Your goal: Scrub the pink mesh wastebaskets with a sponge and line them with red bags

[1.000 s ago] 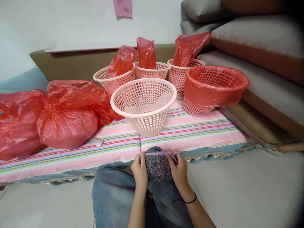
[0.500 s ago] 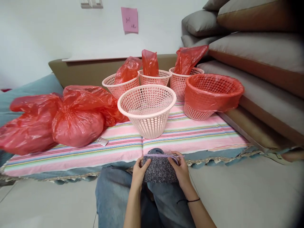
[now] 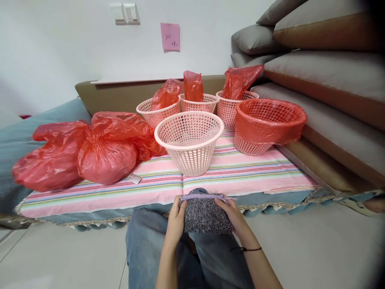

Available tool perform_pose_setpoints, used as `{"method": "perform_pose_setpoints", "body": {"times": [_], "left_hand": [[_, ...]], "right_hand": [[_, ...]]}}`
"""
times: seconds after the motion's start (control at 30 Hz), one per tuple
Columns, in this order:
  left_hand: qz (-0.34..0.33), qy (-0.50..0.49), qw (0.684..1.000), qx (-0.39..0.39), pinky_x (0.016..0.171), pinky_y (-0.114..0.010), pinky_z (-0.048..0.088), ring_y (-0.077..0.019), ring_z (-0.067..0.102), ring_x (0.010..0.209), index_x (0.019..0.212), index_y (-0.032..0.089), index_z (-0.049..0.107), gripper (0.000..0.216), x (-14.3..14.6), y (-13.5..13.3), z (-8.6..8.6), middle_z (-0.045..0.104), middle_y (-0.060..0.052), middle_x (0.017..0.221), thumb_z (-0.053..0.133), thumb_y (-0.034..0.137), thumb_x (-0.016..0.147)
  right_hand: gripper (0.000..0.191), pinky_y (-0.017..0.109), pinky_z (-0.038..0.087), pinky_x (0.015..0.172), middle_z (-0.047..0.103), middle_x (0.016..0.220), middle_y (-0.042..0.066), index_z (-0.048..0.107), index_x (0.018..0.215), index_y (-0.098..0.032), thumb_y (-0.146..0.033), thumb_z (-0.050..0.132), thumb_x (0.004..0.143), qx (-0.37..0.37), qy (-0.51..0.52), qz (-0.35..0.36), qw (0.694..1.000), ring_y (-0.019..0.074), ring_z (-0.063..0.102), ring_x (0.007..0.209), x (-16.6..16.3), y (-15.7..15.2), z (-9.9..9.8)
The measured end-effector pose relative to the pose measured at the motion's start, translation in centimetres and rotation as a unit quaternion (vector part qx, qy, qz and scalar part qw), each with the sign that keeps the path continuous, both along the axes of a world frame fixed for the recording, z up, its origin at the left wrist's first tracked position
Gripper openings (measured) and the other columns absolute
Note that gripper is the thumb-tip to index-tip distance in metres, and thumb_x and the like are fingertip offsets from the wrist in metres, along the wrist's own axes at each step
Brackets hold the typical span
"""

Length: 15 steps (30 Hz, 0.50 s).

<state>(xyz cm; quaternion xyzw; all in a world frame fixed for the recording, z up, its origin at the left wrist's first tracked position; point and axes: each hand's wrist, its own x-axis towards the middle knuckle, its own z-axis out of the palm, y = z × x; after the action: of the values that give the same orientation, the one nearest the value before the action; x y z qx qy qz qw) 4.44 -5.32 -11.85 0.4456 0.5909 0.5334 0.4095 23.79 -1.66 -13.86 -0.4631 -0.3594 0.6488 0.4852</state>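
Observation:
My left hand (image 3: 175, 220) and my right hand (image 3: 234, 216) grip a grey speckled knit piece (image 3: 206, 216) with a lilac top edge, one hand on each side. It is held over my knees in blue jeans (image 3: 147, 253), close to the front edge of the striped cloth (image 3: 240, 172). An empty pale pink mesh basket (image 3: 190, 141) stands on the cloth right behind the knit piece.
Three pink baskets (image 3: 198, 103) with red plastic bags stand at the back. A basket lined with a red bag (image 3: 269, 124) sits to the right. Tied full red bags (image 3: 87, 152) lie on the left. Grey cushions (image 3: 325, 80) rise on the right; pale floor lies around me.
The view has tilted up and shifted left, so the baskets and bags sit more to the right. Both hands keep hold of the knit piece, with the fingers slightly shifted along its sides.

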Motion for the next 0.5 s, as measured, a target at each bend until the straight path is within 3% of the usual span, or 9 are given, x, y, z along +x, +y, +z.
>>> {"method": "perform_pose_setpoints", "body": {"times": [0.2, 0.33, 0.43, 0.5], "left_hand": [[0.065, 0.027, 0.998, -0.007, 0.079, -0.033, 0.041, -0.0209, 0.054, 0.077, 0.083, 0.023, 0.056, 0.024, -0.2, -0.2, 0.2, 0.056, 0.002, 0.073, 0.057, 0.046, 0.082], [0.09, 0.0, 0.996, -0.023, 0.08, -0.033, 0.041, -0.0205, 0.053, 0.077, 0.084, 0.023, 0.058, 0.026, -0.2, -0.6, 1.1, 0.058, 0.002, 0.074, 0.063, 0.047, 0.079], [0.068, -0.055, 0.995, -0.038, 0.079, -0.031, 0.044, -0.02, 0.056, 0.079, 0.08, 0.021, 0.06, 0.033, 0.5, -1.0, 2.4, 0.061, 0.001, 0.076, 0.07, 0.052, 0.073], [0.037, -0.102, 0.993, -0.057, 0.076, -0.032, 0.048, -0.0207, 0.061, 0.08, 0.086, 0.018, 0.064, 0.04, 1.0, -1.4, 3.5, 0.066, -0.002, 0.081, 0.07, 0.056, 0.074]], "right_hand": [[0.049, 0.034, 0.051, 0.07, 0.072, 0.08, 0.007, 0.067, 0.083, -0.018, -0.065, 0.07, 0.072, 0.119, -0.171, -0.008, 0.978, 0.0256, 0.067, 0.078, 1.3, 0.5, 0.5], [0.028, 0.034, 0.052, 0.075, 0.07, 0.088, 0.007, 0.066, 0.089, -0.02, -0.047, 0.066, 0.085, 0.269, -0.26, -0.08, 0.924, 0.0221, 0.065, 0.082, 2.4, 0.1, 3.1], [0.009, 0.035, 0.05, 0.089, 0.07, 0.098, 0.006, 0.068, 0.095, -0.023, -0.03, 0.062, 0.092, 0.424, -0.271, 0.037, 0.863, 0.0206, 0.064, 0.096, 1.6, -1.4, 5.8], [0.012, 0.035, 0.049, 0.095, 0.07, 0.106, 0.005, 0.068, 0.103, -0.025, -0.024, 0.062, 0.092, 0.468, -0.266, 0.122, 0.834, 0.02, 0.063, 0.105, 0.7, -2.6, 6.8]]}}
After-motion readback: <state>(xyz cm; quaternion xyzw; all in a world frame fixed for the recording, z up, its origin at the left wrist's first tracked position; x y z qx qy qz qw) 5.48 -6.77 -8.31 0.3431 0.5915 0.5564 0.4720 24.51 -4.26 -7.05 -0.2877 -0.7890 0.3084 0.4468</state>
